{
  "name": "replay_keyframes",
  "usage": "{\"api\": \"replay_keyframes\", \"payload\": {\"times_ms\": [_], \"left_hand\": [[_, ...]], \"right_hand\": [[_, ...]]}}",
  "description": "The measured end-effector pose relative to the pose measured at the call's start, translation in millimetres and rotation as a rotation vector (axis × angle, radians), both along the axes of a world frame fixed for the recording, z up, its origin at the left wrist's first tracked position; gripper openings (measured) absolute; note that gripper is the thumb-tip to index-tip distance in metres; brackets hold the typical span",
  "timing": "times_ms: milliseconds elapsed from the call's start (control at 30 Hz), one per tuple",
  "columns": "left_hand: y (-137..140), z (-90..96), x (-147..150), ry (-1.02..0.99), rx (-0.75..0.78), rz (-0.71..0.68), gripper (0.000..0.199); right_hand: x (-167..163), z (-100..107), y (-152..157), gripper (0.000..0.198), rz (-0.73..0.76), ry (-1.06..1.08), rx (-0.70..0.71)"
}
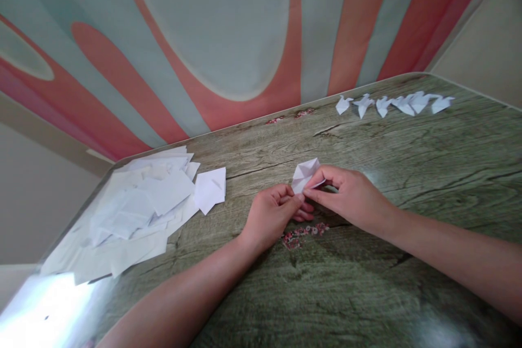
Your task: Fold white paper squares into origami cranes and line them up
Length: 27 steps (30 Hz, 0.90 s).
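A small white folded paper (305, 171) with visible creases is held between both hands, a little above the wooden table. My left hand (275, 209) pinches its lower left corner between thumb and fingers. From the right, my right hand (346, 193) grips the paper's right edge with thumb and forefinger. The fingers cover the lower part of the paper, so the folds there are hidden.
Loose white paper sheets (134, 212) lie in a wide pile at the left. Beside them sits a small stack of square papers (211, 187). Several folded paper birds (383, 105) stand in a row at the back right. A striped wall (244, 38) borders the table (367, 293).
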<state>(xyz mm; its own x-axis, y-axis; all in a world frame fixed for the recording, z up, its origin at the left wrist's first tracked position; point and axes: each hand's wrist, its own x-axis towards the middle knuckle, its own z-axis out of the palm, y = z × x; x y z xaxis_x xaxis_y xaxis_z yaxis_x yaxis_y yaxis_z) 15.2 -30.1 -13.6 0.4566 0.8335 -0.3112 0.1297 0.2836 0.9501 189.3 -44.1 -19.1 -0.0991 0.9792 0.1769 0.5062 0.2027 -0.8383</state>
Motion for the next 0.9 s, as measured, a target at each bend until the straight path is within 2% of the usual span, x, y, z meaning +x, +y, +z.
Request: {"api": "replay_keyframes", "payload": {"times_ms": [333,667,900], "left_hand": [[3.8,9.0,-4.2,0.124,0.066,0.037,0.012],[3.0,0.9,-5.0,0.191,0.108,-0.069,0.011],[2.7,-1.6,-3.0,0.207,0.176,-0.103,0.019]], "right_hand": [[3.2,-6.1,5.7,0.008,0.053,0.133,-0.093],[-0.3,-7.3,5.1,0.004,0.032,0.185,-0.182],[-2.9,-4.3,1.6,0.004,0.044,0.145,-0.154]]}}
